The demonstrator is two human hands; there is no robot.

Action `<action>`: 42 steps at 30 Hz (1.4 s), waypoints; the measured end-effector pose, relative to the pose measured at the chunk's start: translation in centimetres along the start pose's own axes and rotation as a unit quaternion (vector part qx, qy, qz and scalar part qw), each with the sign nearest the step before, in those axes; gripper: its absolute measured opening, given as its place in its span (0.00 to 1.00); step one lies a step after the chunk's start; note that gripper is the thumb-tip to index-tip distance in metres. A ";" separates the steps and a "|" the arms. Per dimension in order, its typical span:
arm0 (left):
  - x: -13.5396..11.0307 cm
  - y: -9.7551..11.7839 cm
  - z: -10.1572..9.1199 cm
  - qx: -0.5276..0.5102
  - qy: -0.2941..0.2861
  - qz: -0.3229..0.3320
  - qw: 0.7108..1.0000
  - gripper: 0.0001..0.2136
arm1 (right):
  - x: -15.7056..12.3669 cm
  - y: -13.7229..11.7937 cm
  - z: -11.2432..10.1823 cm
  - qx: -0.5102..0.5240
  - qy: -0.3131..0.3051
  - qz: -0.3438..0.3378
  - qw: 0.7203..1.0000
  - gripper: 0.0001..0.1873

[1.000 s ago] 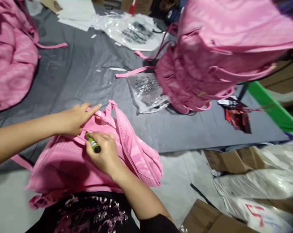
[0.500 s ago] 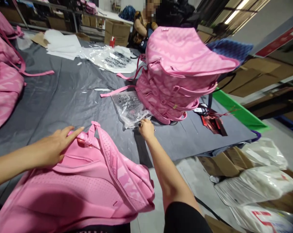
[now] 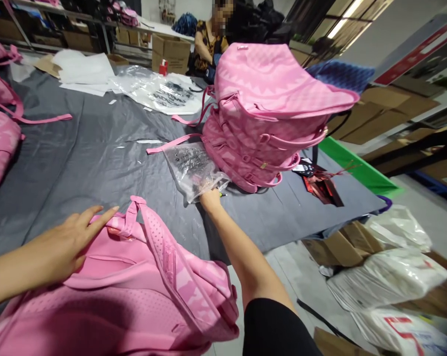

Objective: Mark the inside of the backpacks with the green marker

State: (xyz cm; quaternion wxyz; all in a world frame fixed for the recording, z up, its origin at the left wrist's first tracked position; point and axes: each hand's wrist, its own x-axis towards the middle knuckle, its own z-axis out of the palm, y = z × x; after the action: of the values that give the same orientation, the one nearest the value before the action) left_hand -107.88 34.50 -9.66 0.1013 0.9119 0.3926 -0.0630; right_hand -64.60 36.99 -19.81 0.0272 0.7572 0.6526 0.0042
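A pink patterned backpack (image 3: 127,291) lies in front of me with its padded back and shoulder straps up. My left hand (image 3: 69,242) rests over its top edge beside the carry loop, fingers stretched out and apart. Farther off, my right hand (image 3: 210,200) reaches to the mouth of a clear plastic bag (image 3: 188,170). The fingers of that hand are hidden at the bag, whose small dark contents I cannot make out. Just right of the hand lies a small object with a yellow-green part (image 3: 222,195). Behind the bag stands a stack of pink backpacks (image 3: 260,109).
More pink backpacks (image 3: 1,143) lie at the left. White sheets (image 3: 84,69) and a printed plastic bag (image 3: 171,94) are on the grey-covered table (image 3: 97,148). Red and black tags (image 3: 322,185) lie right of the stack. Across the table is a person (image 3: 204,44).
My right hand has pushed into the mouth of the clear bag, and its fingers are now out of sight. My left hand stays on the backpack. The view has shifted slightly.
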 end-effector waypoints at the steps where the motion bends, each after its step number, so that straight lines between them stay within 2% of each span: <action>1: 0.0 -0.1 0.1 0.003 0.003 0.002 1.000 0.46 | -1.0 0.1 -0.4 0.017 0.005 0.010 1.000 0.12; 3: 0.2 -0.2 0.1 0.008 -0.002 0.004 1.000 0.47 | -3.5 0.4 -1.6 0.057 0.021 0.041 0.997 0.10; 6: 0.7 0.1 -0.3 0.014 -0.014 0.002 1.000 0.47 | -7.8 0.6 -4.3 0.119 0.048 0.105 0.986 0.13; 8: 1.0 0.7 -0.8 0.020 -0.025 -0.014 0.999 0.45 | -10.4 0.0 -6.6 0.172 0.050 0.121 0.976 0.16; 9: 1.0 1.1 -1.2 0.025 -0.027 -0.027 0.999 0.43 | -11.6 -0.6 -7.9 0.231 0.041 0.115 0.965 0.18; 11: 0.5 2.3 -2.0 0.031 0.004 -0.039 0.999 0.41 | -13.7 -2.4 -10.3 0.397 0.000 0.092 0.913 0.22; 13: -0.5 4.0 -2.9 0.009 0.103 -0.016 0.994 0.34 | -15.3 -4.9 -12.6 0.545 -0.045 0.062 0.835 0.23; 14: -1.2 5.0 -3.3 -0.022 0.161 0.010 0.987 0.29 | -15.9 -6.2 -13.5 0.586 -0.060 0.042 0.807 0.22; 16: -2.5 7.1 -3.9 -0.121 0.243 0.052 0.961 0.20 | -17.0 -9.0 -15.0 0.612 -0.061 -0.009 0.788 0.17; 17: -3.0 8.1 -4.1 -0.183 0.252 0.060 0.948 0.18 | -17.4 -10.3 -15.5 0.618 -0.061 -0.037 0.783 0.15; 19: -3.6 9.5 -4.3 -0.301 0.216 0.058 0.927 0.13 | -18.0 -12.4 -16.2 0.626 -0.065 -0.085 0.773 0.13; 20: -3.8 9.9 -4.3 -0.349 0.194 0.049 0.916 0.10 | -18.3 -13.1 -16.4 0.623 -0.066 -0.100 0.773 0.12; 22: -4.0 10.2 -4.0 -0.416 0.176 0.029 0.892 0.08 | -18.6 -14.1 -16.6 0.596 -0.051 -0.116 0.793 0.11; 25: -4.3 9.6 -3.5 -0.466 0.208 0.009 0.860 0.09 | -19.0 -14.6 -16.5 0.525 0.004 -0.143 0.839 0.07; 28: -5.0 8.6 -2.7 -0.482 0.212 0.040 0.849 0.09 | -19.0 -14.8 -16.3 0.478 0.029 -0.200 0.855 0.07; 31: -6.4 7.2 -1.4 -0.380 0.271 0.079 0.881 0.11 | -18.4 -15.1 -16.2 0.433 0.072 -0.227 0.869 0.07; 33: -7.7 6.1 -0.1 -0.241 0.315 0.061 0.916 0.18 | -17.7 -15.3 -16.0 0.398 0.113 -0.212 0.886 0.08; 34: -8.3 5.5 0.6 -0.179 0.317 0.040 0.930 0.19 | -17.4 -15.5 -15.8 0.382 0.116 -0.206 0.893 0.09; 35: -8.8 5.0 1.3 -0.134 0.306 0.020 0.942 0.18 | -17.1 -15.8 -15.7 0.366 0.099 -0.207 0.902 0.10; 37: -9.5 4.2 2.5 -0.104 0.278 -0.001 0.955 0.13 | -16.7 -16.8 -15.3 0.318 0.023 -0.229 0.920 0.11; 40: -10.0 3.8 3.2 -0.113 0.300 0.034 0.947 0.10 | -16.4 -19.1 -14.9 0.198 -0.083 -0.270 0.939 0.12; 42: -10.2 4.0 3.3 -0.124 0.326 0.050 0.936 0.13 | -16.2 -20.5 -14.6 0.122 -0.117 -0.288 0.943 0.11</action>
State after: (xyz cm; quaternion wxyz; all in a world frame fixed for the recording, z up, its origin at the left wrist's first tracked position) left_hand -112.07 23.85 -10.32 0.0834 0.8808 0.3630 0.2923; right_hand -87.86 24.49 -5.68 0.0104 0.5296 0.8306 -0.1719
